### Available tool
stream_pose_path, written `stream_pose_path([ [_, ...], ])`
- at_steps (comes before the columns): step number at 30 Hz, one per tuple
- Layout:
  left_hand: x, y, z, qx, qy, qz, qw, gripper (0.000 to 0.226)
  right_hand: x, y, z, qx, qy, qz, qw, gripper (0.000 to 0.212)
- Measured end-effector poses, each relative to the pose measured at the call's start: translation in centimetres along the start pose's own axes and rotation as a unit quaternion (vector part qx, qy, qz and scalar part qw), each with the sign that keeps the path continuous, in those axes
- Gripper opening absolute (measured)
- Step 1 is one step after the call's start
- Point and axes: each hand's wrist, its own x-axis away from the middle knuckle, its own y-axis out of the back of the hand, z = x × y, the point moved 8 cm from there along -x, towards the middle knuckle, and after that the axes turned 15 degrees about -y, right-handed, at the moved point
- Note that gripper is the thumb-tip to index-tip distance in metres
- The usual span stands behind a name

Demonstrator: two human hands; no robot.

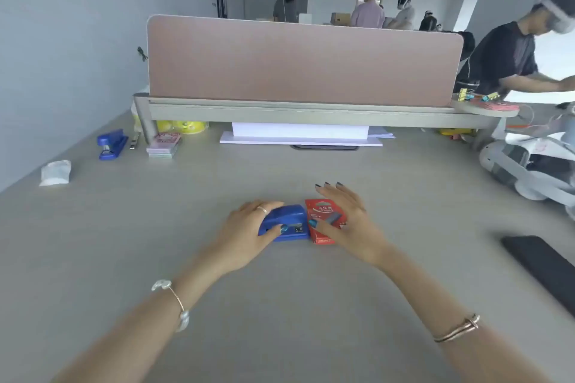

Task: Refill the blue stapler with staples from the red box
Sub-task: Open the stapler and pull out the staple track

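A small blue stapler [287,221] lies in the middle of the grey desk, closed. My left hand [245,228] wraps its left side, thumb on its near face and fingers over the top. Touching the stapler's right side lies the red staple box [320,218], flat and closed. My right hand [345,221] rests over the box's right half with fingers spread forward and the thumb on the box's left edge.
A second blue stapler [111,144] and a stack of pink boxes [164,144] sit at the far left. A crumpled white packet [56,172] lies left. A black pad [543,267] is right, white paper [300,134] under the pink divider [303,60], a white headset [525,165] far right.
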Motion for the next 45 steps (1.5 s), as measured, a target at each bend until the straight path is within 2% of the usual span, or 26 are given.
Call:
stream_pose_path([
  [2,-0.3,-0.3,0.6,0.011,0.011,0.002,1.0,0.045,-0.6,-0.6,-0.3,0.062,0.013,0.002,0.998,0.056],
  [5,-1.2,-0.7,1.1,0.015,0.019,0.018,1.0,0.044,-1.5,-2.2,-0.5,0.128,0.002,0.049,0.991,0.052],
  [8,-2.8,-1.2,0.5,0.048,-0.019,0.012,0.999,0.04,-2.4,-3.4,-0.3,0.164,0.014,0.071,0.984,0.061],
  [14,-3.6,-1.5,0.4,0.06,-0.044,-0.009,0.997,0.019,-2.8,-3.8,-1.2,0.134,0.033,0.046,0.989,0.048],
  [23,-3.3,-1.5,0.6,0.084,-0.042,-0.021,0.995,0.021,-2.7,-3.6,-1.0,0.134,0.041,0.047,0.989,0.051],
  [25,-3.2,-0.6,1.0,0.16,-0.022,-0.057,0.985,0.014,-2.7,-3.6,-0.8,0.134,0.04,0.052,0.989,0.046],
  [27,-2.7,0.7,1.6,0.268,0.005,-0.139,0.953,0.013,-2.6,-3.5,-0.5,0.136,0.037,0.054,0.989,0.037],
  [28,-2.4,1.2,1.7,0.286,0.006,-0.164,0.944,0.012,-2.6,-3.5,-0.4,0.134,0.037,0.05,0.989,0.033],
  [31,-1.7,1.8,1.6,0.305,0.004,-0.183,0.934,0.013,-2.3,-3.5,-0.1,0.137,0.038,0.043,0.989,0.028],
  [36,-1.1,3.2,2.5,0.382,0.021,-0.212,0.899,0.017,-2.2,-3.3,0.1,0.139,0.038,0.039,0.989,0.025],
  [42,0.9,6.3,4.3,0.403,0.013,-0.212,0.89,0.031,-2.0,-3.3,0.2,0.151,0.037,0.044,0.987,0.027],
  [45,2.4,8.0,6.3,0.372,0.024,-0.187,0.909,0.035,-2.1,-3.3,0.1,0.152,0.032,0.047,0.987,0.025],
])
